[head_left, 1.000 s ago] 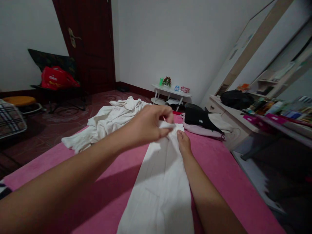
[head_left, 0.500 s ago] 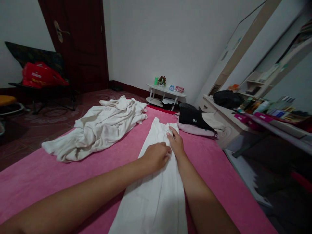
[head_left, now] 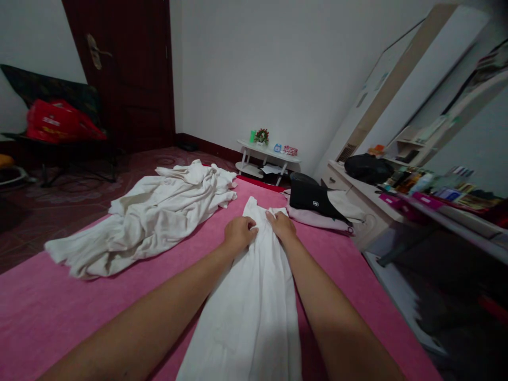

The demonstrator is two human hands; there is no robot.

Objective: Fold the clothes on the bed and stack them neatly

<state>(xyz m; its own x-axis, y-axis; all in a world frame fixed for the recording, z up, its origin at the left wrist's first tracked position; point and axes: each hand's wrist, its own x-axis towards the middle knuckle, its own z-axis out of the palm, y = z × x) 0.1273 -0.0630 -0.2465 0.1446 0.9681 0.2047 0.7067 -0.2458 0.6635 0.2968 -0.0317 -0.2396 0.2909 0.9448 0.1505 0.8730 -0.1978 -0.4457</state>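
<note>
A long white garment (head_left: 254,307), which could be folded trousers, stretches away from me over the pink bed cover (head_left: 186,264). Near its far end my left hand (head_left: 239,233) grips the left edge with curled fingers. My right hand (head_left: 282,225) pinches the cloth at the upper right edge, thumb and forefinger together. Between the two hands the fabric is drawn into lengthwise creases. Some of the fingertips are hidden by the hands themselves.
To the left lies a crumpled white garment (head_left: 159,217). Folded clothes with a black top (head_left: 313,198) sit at the far right corner. Beyond the bed stands a small white table (head_left: 270,151); a cluttered dresser (head_left: 357,193) flanks the right side. A red bag (head_left: 59,121) rests on a chair.
My left hand has moved from the garment's middle, beside my right hand, up and left to its left edge. The cloth between the hands is now more creased. The view has shifted slightly.
</note>
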